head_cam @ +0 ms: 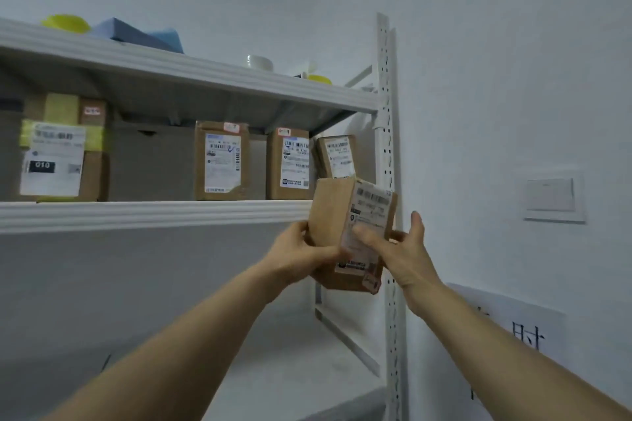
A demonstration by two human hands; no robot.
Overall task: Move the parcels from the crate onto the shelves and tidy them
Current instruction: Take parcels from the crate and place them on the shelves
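Both hands share the grip on one brown parcel (330,215). The left hand (302,251) curls round its near-left edge, and the right hand (402,251) lays its thumb across the label with fingers behind. The parcel is tilted and held in the air, just below and in front of the middle shelf (154,214) at its right end. Up and left of the grip, four shelved parcels (221,161) already stand, labels outward. The nearest, a small parcel (337,155) directly above the grip, leans crookedly. By my reckoning the shelving is well under way. This box has yet to be placed, the leaning one needs straightening, and the crate is out of view, so the remainder is unknown.
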